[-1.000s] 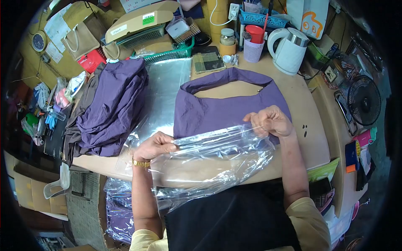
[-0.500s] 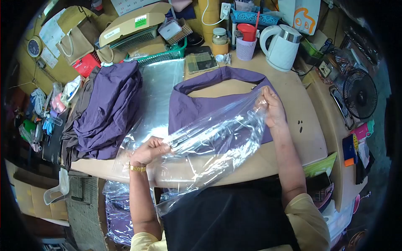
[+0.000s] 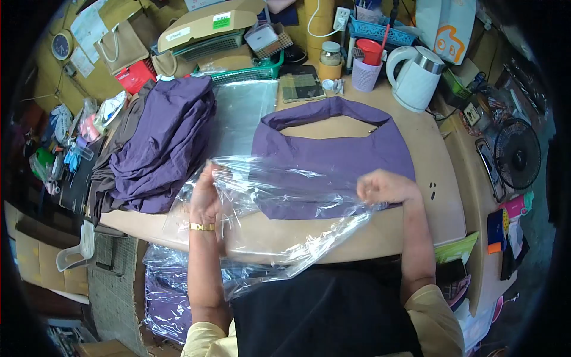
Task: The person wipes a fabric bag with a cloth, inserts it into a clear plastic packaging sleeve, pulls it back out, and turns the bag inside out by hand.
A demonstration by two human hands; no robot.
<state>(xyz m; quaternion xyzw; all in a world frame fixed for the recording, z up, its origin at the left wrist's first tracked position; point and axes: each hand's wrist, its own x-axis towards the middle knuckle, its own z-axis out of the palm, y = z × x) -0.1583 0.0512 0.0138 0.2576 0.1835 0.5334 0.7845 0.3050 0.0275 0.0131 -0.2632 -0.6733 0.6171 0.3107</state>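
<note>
A clear plastic bag [image 3: 297,241] is stretched between my two hands above the table's front edge. My left hand [image 3: 206,193], with a gold watch band at the wrist, pinches one end of it. At the other end my right hand [image 3: 383,187] is closed on the plastic, its fingers curled. Behind and partly under the film lies a purple shoulder bag [image 3: 333,154], flat, its strap looped toward the back. A pile of purple bags [image 3: 160,143] sits left of my left hand, beside a stack of flat clear plastic sheets [image 3: 244,113].
Along the back stand a white kettle [image 3: 417,77], a lilac cup [image 3: 364,74], a glass jar [image 3: 331,56] and a green basket [image 3: 250,72]. A black fan [image 3: 516,153] is at the right. Plastic-wrapped purple goods [image 3: 166,303] lie below the table's left side.
My left hand has risen and turned upright with its end of the plastic bag. My right hand has moved down toward the front, so the film hangs more level. The view has shifted slightly.
</note>
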